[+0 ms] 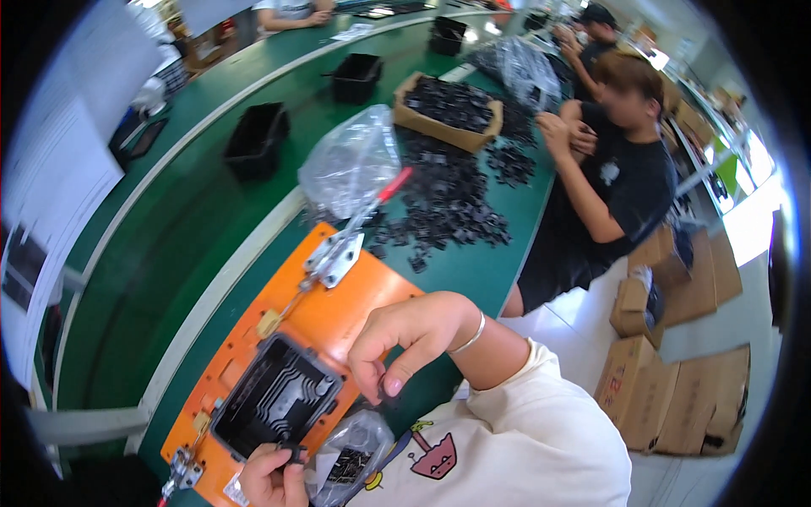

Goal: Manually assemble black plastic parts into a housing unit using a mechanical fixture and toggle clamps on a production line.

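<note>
An orange fixture plate (338, 304) lies on the green bench with a black rectangular housing (274, 395) seated in it. My left hand (272, 477) is at the housing's near edge, fingers pinched on a small black part (291, 450). My right hand (405, 342) hovers over the plate's right edge with thumb and fingers curled together; whether a tiny piece sits between them I cannot tell. A clear bag of small dark parts (351, 456) lies between my hands, close to my body.
A toggle clamp with a red handle (355, 237) stands at the plate's far end. Beyond are a clear plastic bag (351, 160), a heap of black parts (448, 203), a cardboard box of parts (448, 110) and black bins (256, 139). A person (608, 177) works at right; cardboard cartons (676, 372) stand on the floor.
</note>
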